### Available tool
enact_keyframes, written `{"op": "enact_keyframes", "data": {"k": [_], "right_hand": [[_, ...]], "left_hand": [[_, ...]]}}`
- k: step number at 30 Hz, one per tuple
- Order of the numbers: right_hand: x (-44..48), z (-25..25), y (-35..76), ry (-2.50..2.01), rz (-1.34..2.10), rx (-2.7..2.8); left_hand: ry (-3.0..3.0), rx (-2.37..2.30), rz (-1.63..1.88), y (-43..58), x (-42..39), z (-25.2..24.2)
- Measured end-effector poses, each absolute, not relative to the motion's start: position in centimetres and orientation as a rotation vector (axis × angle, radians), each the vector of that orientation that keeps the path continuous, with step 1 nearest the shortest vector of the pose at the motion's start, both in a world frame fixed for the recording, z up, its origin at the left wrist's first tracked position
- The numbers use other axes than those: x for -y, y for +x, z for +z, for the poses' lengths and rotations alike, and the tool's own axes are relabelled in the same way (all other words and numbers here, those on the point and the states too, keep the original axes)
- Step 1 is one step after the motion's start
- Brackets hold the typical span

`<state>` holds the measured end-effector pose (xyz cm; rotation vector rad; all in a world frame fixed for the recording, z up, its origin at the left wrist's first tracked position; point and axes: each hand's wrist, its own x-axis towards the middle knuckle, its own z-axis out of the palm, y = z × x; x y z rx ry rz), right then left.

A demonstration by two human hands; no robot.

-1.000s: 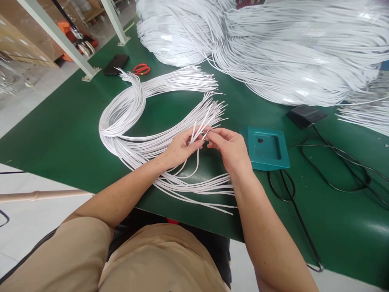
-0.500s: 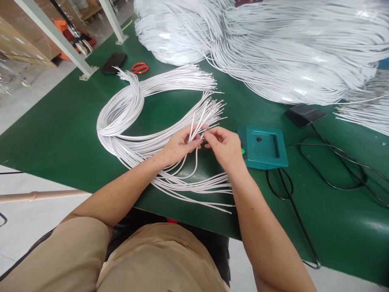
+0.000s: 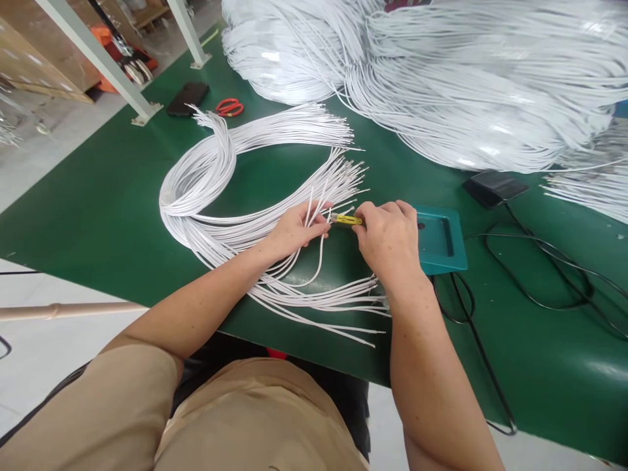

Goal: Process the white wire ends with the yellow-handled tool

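Observation:
My left hand [image 3: 301, 226] is closed on a few white cables [image 3: 320, 256], their ends sticking up past the fingers. A small yellow tool that looks like a utility knife [image 3: 347, 219] is gripped in my right hand [image 3: 390, 239]. Its metal tip points left and meets the cable ends at my left fingertips; whether it cuts into one cannot be made out. Under and behind my left hand lies a curved bundle of white cables [image 3: 196, 176], its loose ends fanned to the right. More cable ends [image 3: 338, 301] spread out below my hands.
A teal tray-like device [image 3: 456, 235] with black cords stands just right of my right hand. Farther right is a black pedal-shaped object [image 3: 495, 186]. Red-handled scissors [image 3: 229, 107] and a dark flat case [image 3: 187, 98] lie at the back left. Large heaps of white cable [image 3: 466, 85] cover the back.
My right hand has shifted right, away from my left fingertips, and the yellow utility knife now shows in it. The left hand keeps its hold on the cables.

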<state>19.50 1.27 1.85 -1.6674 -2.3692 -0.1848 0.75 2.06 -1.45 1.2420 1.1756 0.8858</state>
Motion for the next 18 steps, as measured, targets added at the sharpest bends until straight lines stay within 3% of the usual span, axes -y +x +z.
{"op": "enact_keyframes", "data": {"k": [18], "right_hand": [[-1.8, 1.3, 19.3, -1.65, -0.168, 2.282]], "left_hand": [[1.564, -1.284, 0.865, 0.8, -2.7, -2.9]]}}
